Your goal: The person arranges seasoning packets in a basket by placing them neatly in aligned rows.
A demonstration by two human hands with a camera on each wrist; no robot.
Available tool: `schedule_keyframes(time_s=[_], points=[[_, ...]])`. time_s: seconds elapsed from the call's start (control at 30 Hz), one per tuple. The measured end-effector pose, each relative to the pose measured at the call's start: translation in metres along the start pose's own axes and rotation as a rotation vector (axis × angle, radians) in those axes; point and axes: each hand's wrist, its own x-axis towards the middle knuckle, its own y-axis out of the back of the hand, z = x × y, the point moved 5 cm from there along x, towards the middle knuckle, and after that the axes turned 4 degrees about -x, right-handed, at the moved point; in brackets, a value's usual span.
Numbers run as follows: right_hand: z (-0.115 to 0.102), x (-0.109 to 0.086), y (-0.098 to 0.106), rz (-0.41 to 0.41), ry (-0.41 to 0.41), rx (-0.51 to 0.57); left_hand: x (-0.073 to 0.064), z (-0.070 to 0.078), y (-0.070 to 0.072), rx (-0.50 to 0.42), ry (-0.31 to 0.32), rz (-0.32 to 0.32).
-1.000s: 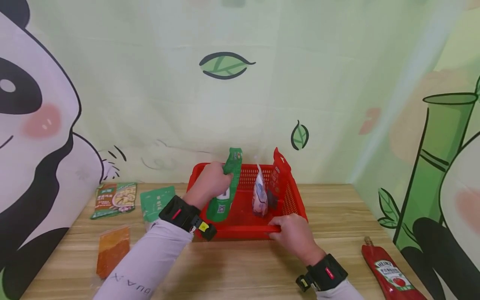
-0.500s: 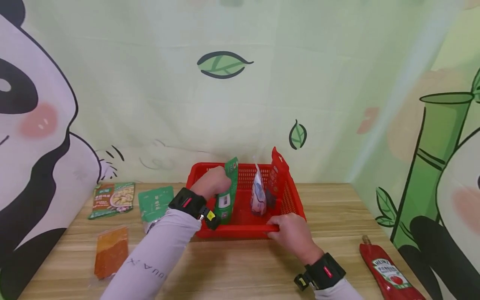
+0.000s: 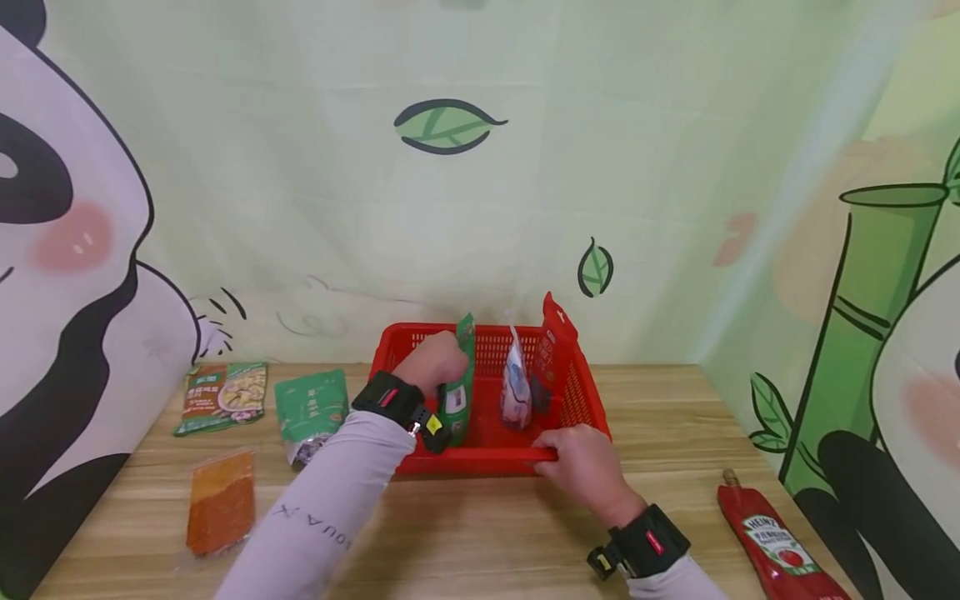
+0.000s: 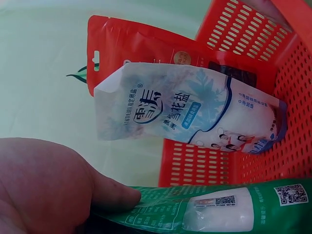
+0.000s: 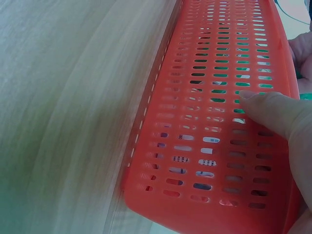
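Observation:
A red plastic basket (image 3: 480,460) with slotted walls stands on the wooden table. My left hand (image 3: 433,362) is inside its left part, pinching the upper end of a green food pouch (image 3: 457,404) that stands upright there. In the left wrist view the thumb lies on the pouch's green film. My right hand (image 3: 585,467) grips the basket's front rim, its thumb on the outer wall in the right wrist view. Right of the green pouch, a white and blue salt bag (image 4: 190,107) stands in the basket. Against the right wall leans a red pouch (image 3: 555,346).
On the table's left lie a seasoning packet (image 3: 225,398), a green pouch with a silvery lower end (image 3: 311,408) and a clear bag of orange-red powder (image 3: 221,502). A Heinz ketchup pouch (image 3: 780,542) lies at the right. A printed cloth backdrop (image 3: 450,217) hangs behind.
My left hand has moved right and lowered the green pouch into the basket, turning it from tilted to nearly upright. My right hand keeps its hold on the rim.

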Motion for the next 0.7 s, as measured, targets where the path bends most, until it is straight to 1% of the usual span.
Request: schedule_keyframes(time_s=[0.1,0.2,0.43,0.7], points=[[0.0,0.001,0.0,-0.003,0.005,-0.006,0.003,0.0,-0.002,0.003,0.002,0.002],[0.001,0.001,-0.001,-0.013,0.002,-0.003,0.007,-0.001,-0.004,-0.006,-0.001,0.02],[0.001,0.002,0.001,-0.017,0.0,-0.011,0.015,-0.001,-0.008,-0.001,-0.042,0.048],[0.002,0.001,-0.001,-0.021,0.001,-0.011,0.019,-0.001,-0.015,-0.001,-0.039,0.055]])
